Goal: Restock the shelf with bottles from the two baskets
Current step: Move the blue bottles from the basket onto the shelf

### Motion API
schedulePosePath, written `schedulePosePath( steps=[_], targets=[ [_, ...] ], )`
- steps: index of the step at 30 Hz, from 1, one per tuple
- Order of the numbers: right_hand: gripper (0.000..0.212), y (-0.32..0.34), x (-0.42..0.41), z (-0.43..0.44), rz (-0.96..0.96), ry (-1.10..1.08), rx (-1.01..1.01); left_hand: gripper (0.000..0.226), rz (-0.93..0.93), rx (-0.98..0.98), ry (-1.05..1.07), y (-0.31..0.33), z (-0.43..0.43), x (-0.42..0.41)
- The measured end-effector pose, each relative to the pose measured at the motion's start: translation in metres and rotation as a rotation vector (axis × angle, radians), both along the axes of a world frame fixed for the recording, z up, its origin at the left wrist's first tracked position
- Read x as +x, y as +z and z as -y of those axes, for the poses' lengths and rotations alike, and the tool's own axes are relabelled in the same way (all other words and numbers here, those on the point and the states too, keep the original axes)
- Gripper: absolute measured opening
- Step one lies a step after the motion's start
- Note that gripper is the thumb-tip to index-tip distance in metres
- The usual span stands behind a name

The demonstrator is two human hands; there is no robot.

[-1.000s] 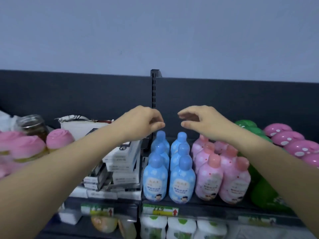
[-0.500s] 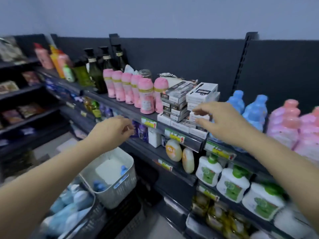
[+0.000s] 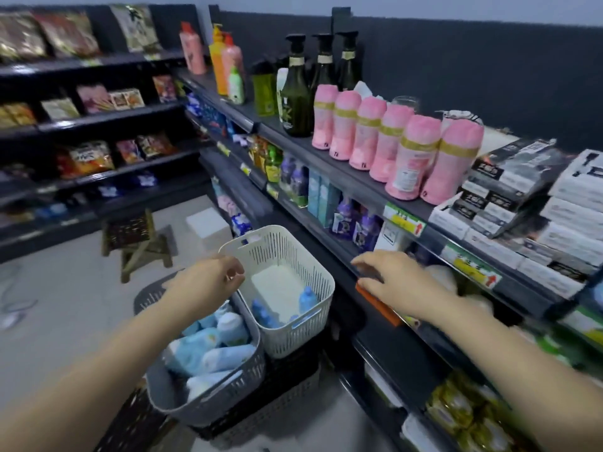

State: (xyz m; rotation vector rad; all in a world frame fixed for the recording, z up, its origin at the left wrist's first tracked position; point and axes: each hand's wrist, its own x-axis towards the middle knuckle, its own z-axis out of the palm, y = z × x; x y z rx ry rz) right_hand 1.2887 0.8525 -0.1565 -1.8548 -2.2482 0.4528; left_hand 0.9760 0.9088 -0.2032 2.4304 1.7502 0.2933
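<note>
While the left hand [image 3: 208,282] hovers, bottles [image 3: 208,350] lie flat in one basket [image 3: 225,399].

White slotted plastic basket [image 3: 293,340]: moulded, matt. Grey slotted plastic basket [image 3: 212,399]: same moulding, matt. Pale blue bottles [image 3: 195,349] inside it: smooth plastic, faint sheen. Dark grey shelf board [image 3: 352,181]: looks like painted metal, matt. Dark green pump bottles [image 3: 295,106]: glossy plastic. Black-and-white boxes [image 3: 499,203]: printed card. Brown stool [image 3: 137,246]: bare wood.

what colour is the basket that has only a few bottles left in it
The basket is white, clearest in the head view.
</note>
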Motion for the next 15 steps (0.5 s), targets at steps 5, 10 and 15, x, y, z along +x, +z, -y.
schedulePosePath(
  steps=[5, 10, 15],
  targets=[
    [0.038, -0.061, -0.045, -0.073, -0.033, -0.002, -0.137, 0.02, 0.05, -0.118, -0.016, -0.052, -0.062, -0.039],
    [0.041, -0.111, -0.079, -0.137, -0.019, -0.072, -0.278, 0.024, 0.088, -0.206, -0.066, -0.09, -0.121, -0.055],
    [0.045, -0.16, -0.096, -0.182, 0.002, -0.129, -0.408, 0.025, 0.087, -0.283, -0.112, -0.128, -0.157, -0.058]
  ],
)
